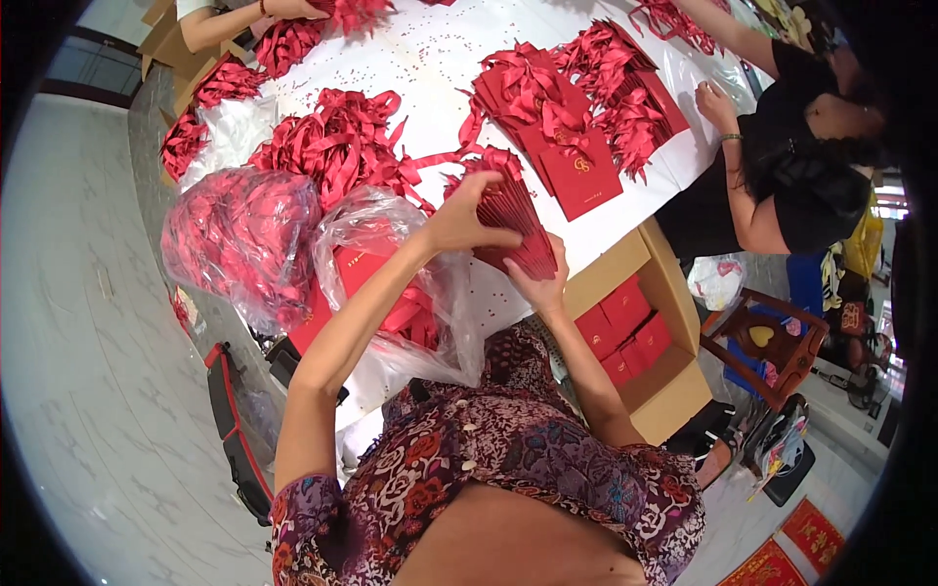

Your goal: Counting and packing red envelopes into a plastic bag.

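Between my two hands is a thick stack of flat red paper gift bags (523, 230), their edges fanned towards me and red ribbons at the far end. My left hand (464, 217) curls around the stack's left side, fingers over the far part and thumb at the near part. The near right end rests in my right hand (540, 285), whose fingers are partly hidden by the bags. Just left of the stack, an opened clear plastic bag (454, 322) holds more red bags with ribbons. Beyond my hands lies a fanned pile of red gift bags (586, 181) on the white table.
An open cardboard box (674, 376) with red packs stands right of my right forearm. Heaps of red ribbon (332, 146) and a wrapped plastic bundle (239, 239) lie at left. A person in black (772, 166) works at the right; another person's arm (220, 24) reaches in at far left.
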A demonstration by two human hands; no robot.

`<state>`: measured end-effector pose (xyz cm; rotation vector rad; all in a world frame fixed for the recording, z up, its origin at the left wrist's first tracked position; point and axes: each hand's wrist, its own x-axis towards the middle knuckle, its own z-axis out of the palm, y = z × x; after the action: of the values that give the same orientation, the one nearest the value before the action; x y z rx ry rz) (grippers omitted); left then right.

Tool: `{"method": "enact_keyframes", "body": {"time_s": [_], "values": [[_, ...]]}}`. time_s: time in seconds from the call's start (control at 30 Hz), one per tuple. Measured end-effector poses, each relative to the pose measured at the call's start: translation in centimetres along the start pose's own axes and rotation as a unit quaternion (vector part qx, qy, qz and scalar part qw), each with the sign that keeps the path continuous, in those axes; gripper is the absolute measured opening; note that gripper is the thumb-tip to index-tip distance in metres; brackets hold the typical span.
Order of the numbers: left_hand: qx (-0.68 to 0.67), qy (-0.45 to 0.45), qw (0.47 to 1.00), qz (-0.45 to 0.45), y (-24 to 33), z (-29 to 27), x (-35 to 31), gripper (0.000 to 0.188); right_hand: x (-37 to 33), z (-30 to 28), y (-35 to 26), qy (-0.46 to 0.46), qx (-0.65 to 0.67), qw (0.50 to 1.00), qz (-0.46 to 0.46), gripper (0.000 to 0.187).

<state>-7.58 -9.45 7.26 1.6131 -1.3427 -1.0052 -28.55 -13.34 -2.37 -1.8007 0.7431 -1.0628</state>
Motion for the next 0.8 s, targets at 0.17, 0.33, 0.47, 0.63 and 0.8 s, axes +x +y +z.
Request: {"method": "enact_keyframes", "body": {"time_s": [0.17,0.33,0.47,0.63,0.8], "values": [[0.058,0.136,0.987,0.069,-0.2,0.4,1.2,0.094,0.2,-0.1,-0.5,-0.010,-0.017,1.000,-0.020,0.068],[-0.038,0.026,0.998,0.039,0.8,0.7,0.1,0.066,0.3,0.0,-0.4,0.015,-0.010,0.999,-0.040,0.070],[-0.050,0.006,0.999,-0.008,1.3,0.2,-0.2,0.059,0.2,0.4,0.1,0.003,-0.014,0.999,-0.051,0.071],[-0.058,0.019,0.998,0.008,0.6,0.7,0.2,0.058,-0.4,0.7,0.8,0.014,0.064,0.998,0.023,0.067],[-0.024,0.014,0.999,-0.019,0.9,0.4,0.3,0.061,-0.5,0.7,0.3,0.014,0.057,0.998,0.036,0.066]]}}
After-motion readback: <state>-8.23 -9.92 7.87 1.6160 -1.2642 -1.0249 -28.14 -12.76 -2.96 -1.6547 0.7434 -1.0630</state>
